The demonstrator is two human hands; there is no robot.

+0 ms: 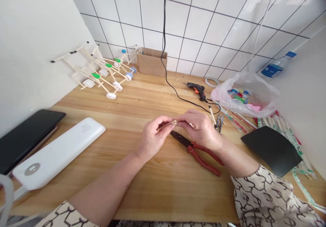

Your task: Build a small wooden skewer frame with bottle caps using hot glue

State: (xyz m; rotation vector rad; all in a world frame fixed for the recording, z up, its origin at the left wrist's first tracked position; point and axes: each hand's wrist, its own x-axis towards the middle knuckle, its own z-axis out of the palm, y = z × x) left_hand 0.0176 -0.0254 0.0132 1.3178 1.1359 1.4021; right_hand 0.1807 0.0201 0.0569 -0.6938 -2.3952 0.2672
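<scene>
My left hand [154, 137] is closed, pinching a short pale wooden stick [174, 122] between thumb and fingers. My right hand [200, 128] meets it from the other side, its fingertips closed on the stick's end. Most of the stick is hidden by my fingers, so I cannot tell whether there is more than one piece. Below my right hand lie red-handled pliers [189, 149], their dark jaws pointing toward my left fingertips.
Wheeled stick models [102, 72] stand back left near a cardboard box [152, 62]. A glue gun [197, 90], tape roll [212, 81], snips [219, 122], bag of caps [270, 91], black sheet [271, 149] and wrapped chopsticks [285, 132] lie rightward. A power bank [61, 152] and phone [28, 135] lie left.
</scene>
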